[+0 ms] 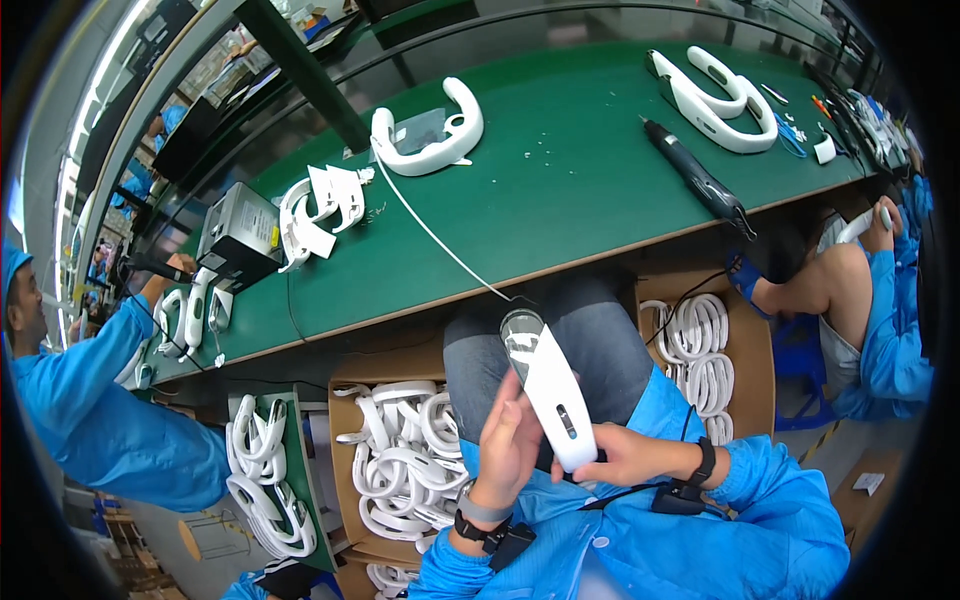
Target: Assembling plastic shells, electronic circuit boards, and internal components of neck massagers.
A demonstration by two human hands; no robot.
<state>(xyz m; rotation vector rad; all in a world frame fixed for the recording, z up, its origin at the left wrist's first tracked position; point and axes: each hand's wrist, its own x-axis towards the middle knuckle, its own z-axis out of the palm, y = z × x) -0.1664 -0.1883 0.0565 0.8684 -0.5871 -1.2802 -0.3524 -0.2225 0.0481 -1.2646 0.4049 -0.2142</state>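
While the white casing point(558, 390) sits tilted above the lap point(478, 365), the half-open left hand point(507, 445) lies against its side, grip partly hidden, and the right hand point(628, 455) closes round its lower end. Steady support from both would likely spare the white cord point(432, 233) near its top, which reaches across the green surface point(560, 210) toward a white ring point(425, 157).

Held white device point(555, 395): smooth plastic, glossy on my remote feed
Tabletop point(580, 220): smooth; I read it as satin
Carton point(752, 365): matt cardboard
Jacket point(700, 550): creased cloth, matt
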